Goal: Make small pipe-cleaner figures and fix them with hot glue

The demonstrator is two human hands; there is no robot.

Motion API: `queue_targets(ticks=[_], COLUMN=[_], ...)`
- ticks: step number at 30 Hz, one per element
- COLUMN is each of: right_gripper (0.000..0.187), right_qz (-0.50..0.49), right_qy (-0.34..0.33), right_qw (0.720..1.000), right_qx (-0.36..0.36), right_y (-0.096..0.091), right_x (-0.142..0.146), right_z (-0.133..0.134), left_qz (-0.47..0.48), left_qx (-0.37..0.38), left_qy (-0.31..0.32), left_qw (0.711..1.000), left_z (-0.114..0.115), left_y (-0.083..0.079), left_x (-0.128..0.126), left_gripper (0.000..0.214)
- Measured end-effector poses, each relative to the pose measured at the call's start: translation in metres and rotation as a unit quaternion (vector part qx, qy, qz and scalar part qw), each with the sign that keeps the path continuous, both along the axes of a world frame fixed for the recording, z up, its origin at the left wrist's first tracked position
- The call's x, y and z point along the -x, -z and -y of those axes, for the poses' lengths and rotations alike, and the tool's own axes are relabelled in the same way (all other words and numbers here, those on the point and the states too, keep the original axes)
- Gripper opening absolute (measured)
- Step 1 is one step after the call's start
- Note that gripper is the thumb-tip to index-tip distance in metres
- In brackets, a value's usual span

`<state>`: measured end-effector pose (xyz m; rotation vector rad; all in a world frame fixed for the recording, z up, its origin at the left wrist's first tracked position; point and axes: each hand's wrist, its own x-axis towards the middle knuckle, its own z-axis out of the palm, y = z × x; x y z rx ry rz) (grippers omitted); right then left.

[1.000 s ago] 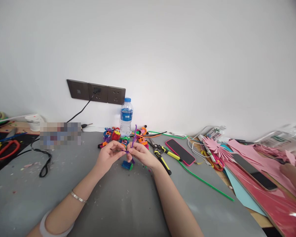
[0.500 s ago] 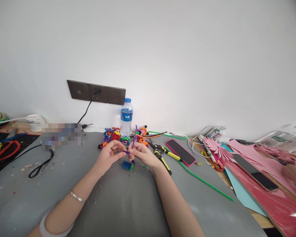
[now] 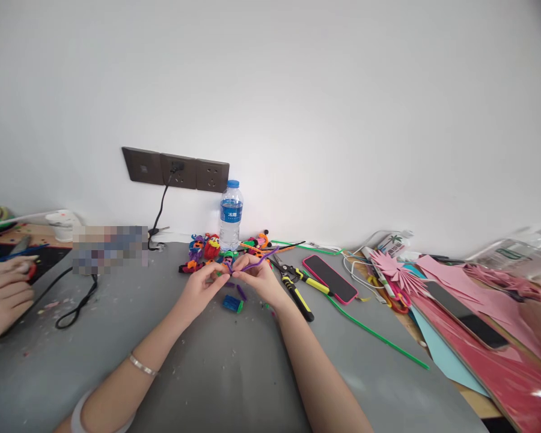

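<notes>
From the head view, the left hand (image 3: 202,287) and right hand (image 3: 259,279) meet over the grey mat (image 3: 225,373), fingertips of both pinched on a purple pipe cleaner (image 3: 258,263) whose free end slants toward two o'clock. A water bottle (image 3: 231,214) stands at twelve o'clock and yellow-handled cutters (image 3: 294,286) lie at three. Another person's hand (image 3: 4,294) rests far off at nine.

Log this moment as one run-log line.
left hand: pinching purple pipe cleaner | right hand: pinching it too | grey mat: blue piece, yellow-handled pliers nearby | left edge: another person's hand
</notes>
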<state>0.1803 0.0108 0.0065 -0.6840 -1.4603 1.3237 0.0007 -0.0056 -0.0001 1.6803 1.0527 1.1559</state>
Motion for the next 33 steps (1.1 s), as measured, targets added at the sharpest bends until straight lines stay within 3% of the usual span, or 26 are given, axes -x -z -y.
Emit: queue_targets(ticks=[6,12,20,27,33], right_gripper=[0.017,0.021,0.026,0.027,0.024], right_qz=[0.042,0.008,0.023,0.047,0.056], right_qy=[-0.009,-0.030,-0.025,-0.092,-0.131], right_qw=[0.999,0.999,0.999,0.994,0.987], right_qx=[-0.022,0.037,0.025,0.046,0.070], right_y=[0.0019,0.0029,-0.0007,-0.0060,-0.0059], right_x=[0.0030,0.0017,0.0003,0.0005,-0.0028], right_z=[0.0018,0.0010,0.0030,0.0071,0.0072], left_qz=[0.080,0.099,0.058,-0.073,-0.046], left_qx=[0.079,0.147,0.157,0.083,0.153], left_qy=[0.009,0.003,0.070,0.104,0.132], left_qw=[0.994,0.984,0.983,0.988,0.978], left_z=[0.0006,0.0013,0.0022,0.0015,0.0064], left_y=[0.0002,-0.0028,-0.0048,-0.0033,-0.0031], left_x=[-0.0017,-0.0015,0.0013,0.0043,0.0020], left_gripper=[0.029,0.034,0.032,0.030,0.030])
